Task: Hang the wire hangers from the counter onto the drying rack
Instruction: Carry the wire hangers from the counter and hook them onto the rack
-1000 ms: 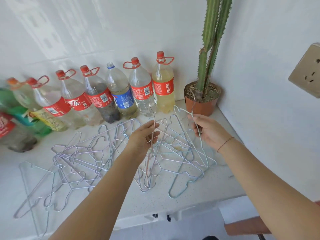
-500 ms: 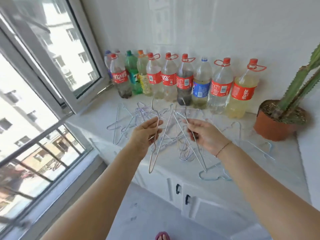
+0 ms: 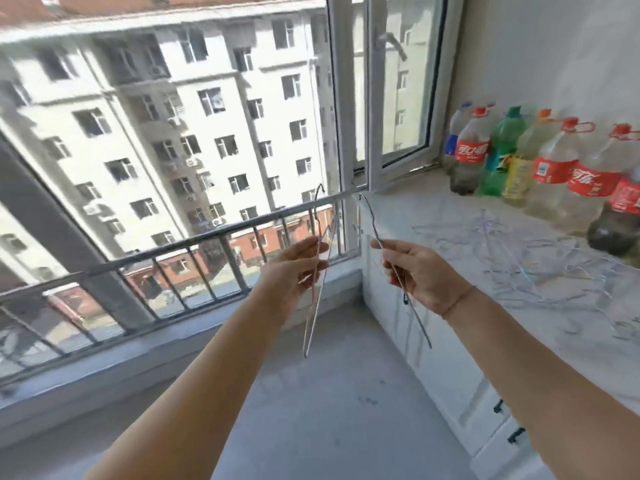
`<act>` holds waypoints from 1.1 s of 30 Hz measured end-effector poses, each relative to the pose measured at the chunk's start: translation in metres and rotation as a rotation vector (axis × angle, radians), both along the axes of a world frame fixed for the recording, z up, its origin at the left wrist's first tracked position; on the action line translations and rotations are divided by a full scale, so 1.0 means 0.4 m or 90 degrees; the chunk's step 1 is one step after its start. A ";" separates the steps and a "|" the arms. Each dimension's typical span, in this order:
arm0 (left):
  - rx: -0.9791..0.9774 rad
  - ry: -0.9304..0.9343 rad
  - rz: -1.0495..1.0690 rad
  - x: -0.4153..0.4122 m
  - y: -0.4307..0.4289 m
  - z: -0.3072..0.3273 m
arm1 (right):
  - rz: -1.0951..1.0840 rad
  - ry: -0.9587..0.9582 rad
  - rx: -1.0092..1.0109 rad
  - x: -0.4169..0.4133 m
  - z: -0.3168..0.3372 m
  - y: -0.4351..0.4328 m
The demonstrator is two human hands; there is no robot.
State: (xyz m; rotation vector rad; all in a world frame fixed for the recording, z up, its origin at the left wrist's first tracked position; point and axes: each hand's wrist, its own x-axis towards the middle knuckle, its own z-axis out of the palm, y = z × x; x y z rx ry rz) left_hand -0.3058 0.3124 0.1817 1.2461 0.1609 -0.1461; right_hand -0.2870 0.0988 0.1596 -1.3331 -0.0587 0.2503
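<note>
My left hand (image 3: pixel 294 271) pinches one thin wire hanger (image 3: pixel 313 313), hook up, its body hanging down edge-on. My right hand (image 3: pixel 417 271) grips a second wire hanger (image 3: pixel 417 317), also hook up and seen edge-on. Both hangers are held in the air over the floor, left of the counter. A tangled pile of several wire hangers (image 3: pixel 530 265) lies on the white counter (image 3: pixel 433 216) to the right. No drying rack can be made out in this view.
A row of several plastic bottles (image 3: pixel 540 168) stands along the wall at the back of the counter. A grey railing (image 3: pixel 194 237) runs across the big window ahead. An open window sash (image 3: pixel 401 98) leans over the counter's far end. White cabinets (image 3: pixel 460 382) sit below the counter.
The view has swung left from the counter towards the window. Both hands have carried their hangers off the pile and now hold them in front of the railing.
</note>
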 end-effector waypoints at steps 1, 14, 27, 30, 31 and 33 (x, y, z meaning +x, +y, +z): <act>0.003 -0.006 0.025 -0.037 0.075 0.007 | 0.030 -0.003 0.006 -0.010 0.007 0.074; 0.025 -0.029 0.319 -0.635 0.922 0.066 | 0.352 0.019 0.072 -0.355 0.077 1.001; 0.041 -0.066 0.587 -1.062 1.448 0.128 | 0.607 0.017 0.094 -0.609 0.176 1.660; 0.043 -0.073 0.627 -1.101 1.556 0.137 | 0.639 0.016 0.100 -0.630 0.186 1.807; 0.048 -0.075 0.639 -1.110 1.594 0.140 | 0.646 0.017 0.103 -0.635 0.188 1.858; 0.057 -0.084 0.659 -1.123 1.673 0.149 | 0.663 0.019 0.111 -0.645 0.196 1.960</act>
